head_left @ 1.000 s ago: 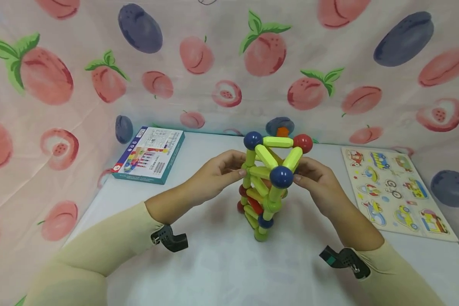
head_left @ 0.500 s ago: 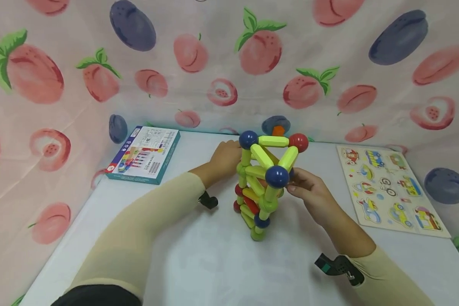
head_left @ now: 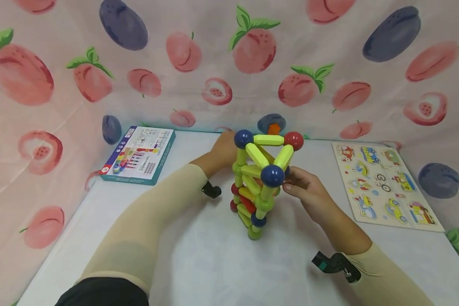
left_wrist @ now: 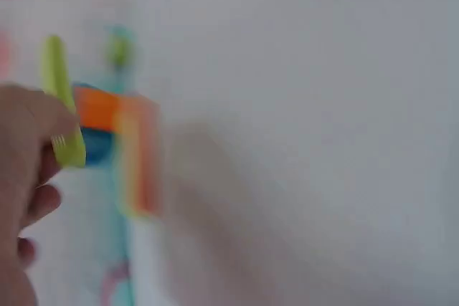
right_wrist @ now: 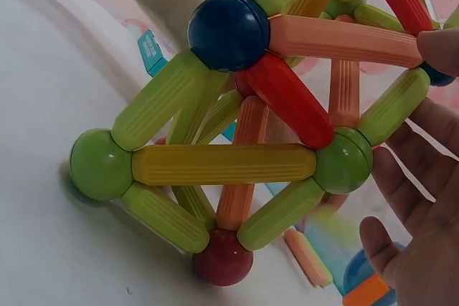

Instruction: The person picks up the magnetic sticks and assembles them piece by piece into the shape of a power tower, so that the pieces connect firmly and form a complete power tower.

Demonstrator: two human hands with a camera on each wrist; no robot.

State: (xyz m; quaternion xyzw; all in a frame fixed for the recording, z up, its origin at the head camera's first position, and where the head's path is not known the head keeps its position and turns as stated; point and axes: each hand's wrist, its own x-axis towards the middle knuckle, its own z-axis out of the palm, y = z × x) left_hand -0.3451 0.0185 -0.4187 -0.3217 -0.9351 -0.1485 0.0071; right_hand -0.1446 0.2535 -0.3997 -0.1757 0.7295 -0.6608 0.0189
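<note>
A tall tower of magnetic rods and balls [head_left: 265, 204] stands at the table's middle, with yellow-green, red and orange rods between blue, red and green balls. My left hand [head_left: 225, 148] is at its far left side, partly hidden by it in the head view. In the left wrist view that hand pinches a yellow-green rod [left_wrist: 59, 91] between thumb and fingers. On the tower's right side, my right hand [head_left: 310, 193] holds it near a blue ball [right_wrist: 439, 74], thumb overlapping an orange rod [right_wrist: 344, 38].
A flat toy box [head_left: 139, 155] lies at the back left. To the right is a picture board [head_left: 386, 185] with vehicles. Behind the tower, an orange piece [head_left: 274, 128] shows near the back edge; in the right wrist view a loose orange rod [right_wrist: 308, 257] lies on the table.
My left hand has left the tower's left side and reached toward the table's back edge. The right hand stays at the tower. The head view has shifted slightly.
</note>
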